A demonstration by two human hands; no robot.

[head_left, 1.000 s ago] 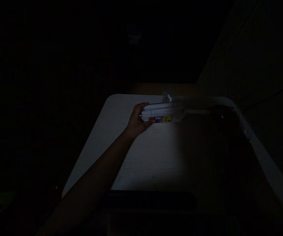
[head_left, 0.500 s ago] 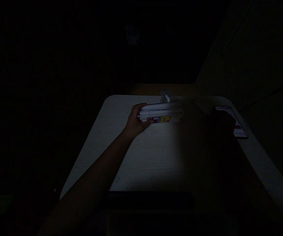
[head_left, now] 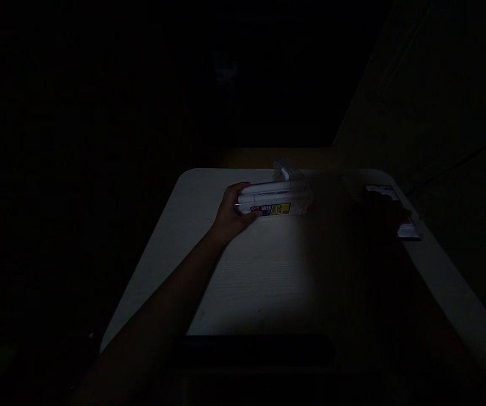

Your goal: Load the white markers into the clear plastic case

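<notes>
My left hand [head_left: 231,214] is wrapped round the left end of a clear plastic pack [head_left: 274,198] of white, rod-shaped pieces. A blue, red and yellow label shows on its near side. Loose, crumpled film [head_left: 283,167] stands up at the far side of the pack. In deep shadow on the right, my right hand [head_left: 380,217] is over a lit phone [head_left: 410,230], partly covering its screen. A slim pale stick [head_left: 352,188] with a dark tip juts from that hand toward the upper left; the fingers round it are hard to make out.
The pale, round-cornered table [head_left: 268,270] carries the pack and the phone. A dark bar [head_left: 255,348] runs along its near edge. To the right, a thin cable [head_left: 458,163] crosses the dark wall. The surroundings are nearly black.
My right hand and the pale stick have shifted slightly right, over the phone. The left hand keeps its hold on the pack, and the view has tipped slightly.
</notes>
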